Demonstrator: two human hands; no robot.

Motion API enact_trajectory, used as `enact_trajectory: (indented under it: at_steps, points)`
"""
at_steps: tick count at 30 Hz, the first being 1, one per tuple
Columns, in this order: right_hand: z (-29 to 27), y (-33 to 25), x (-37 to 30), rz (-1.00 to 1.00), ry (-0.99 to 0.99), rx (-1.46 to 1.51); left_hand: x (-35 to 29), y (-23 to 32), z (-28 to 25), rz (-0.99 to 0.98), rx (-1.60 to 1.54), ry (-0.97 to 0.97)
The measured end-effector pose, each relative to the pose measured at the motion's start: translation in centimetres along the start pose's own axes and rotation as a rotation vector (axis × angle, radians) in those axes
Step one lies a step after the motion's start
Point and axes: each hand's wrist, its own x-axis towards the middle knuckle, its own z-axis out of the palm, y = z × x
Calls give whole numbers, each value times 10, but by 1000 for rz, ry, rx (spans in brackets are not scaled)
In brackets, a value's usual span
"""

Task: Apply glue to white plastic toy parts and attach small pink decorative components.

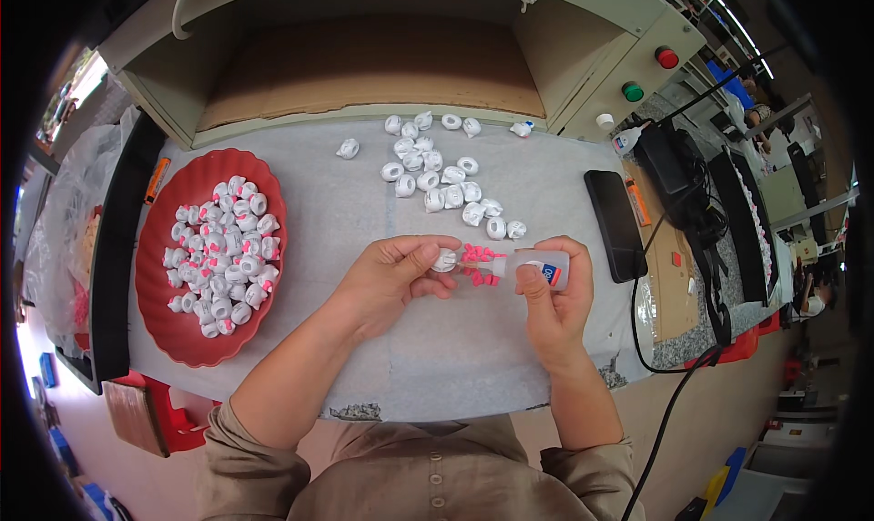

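My left hand (pixel 382 280) pinches a small white ring-shaped piece (pixel 445 260) between thumb and fingers. Wrapped around a small clear squeeze bottle (pixel 550 266) with a coloured label, my right hand (pixel 563 311) holds it on its side. The bottle's narrow tip points left at the white piece; whether they touch I cannot tell. Tiny pink pieces (pixel 479 280) lie around the nozzle on the white sheet. Farther back, several similar white pieces (pixel 432 160) are scattered. A red scalloped dish (pixel 157 301) at the left holds many white pieces with pink parts on them.
A beige cabinet (pixel 583 84) with an open front and red and green buttons stands behind the white-covered table (pixel 337 202). At the right lie a black phone (pixel 612 225), an orange tube (pixel 637 202), a black adapter (pixel 669 161) and loose cables. A black tray (pixel 118 275) borders the left.
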Motion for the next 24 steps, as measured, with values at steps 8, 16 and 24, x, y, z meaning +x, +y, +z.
enact_trajectory:
  at_steps: [8, 16, 24]
  points:
    - [-2, -1, 0, 27, 25, -6, 0, 0, 0, -4, -10, 6]
    - [-1, -2, 0, 55, 48, 22, 0, -1, -1, -2, -20, 6]
    - [-3, 0, 0, 39, 43, 4, 0, 1, 0, -1, -9, 12]
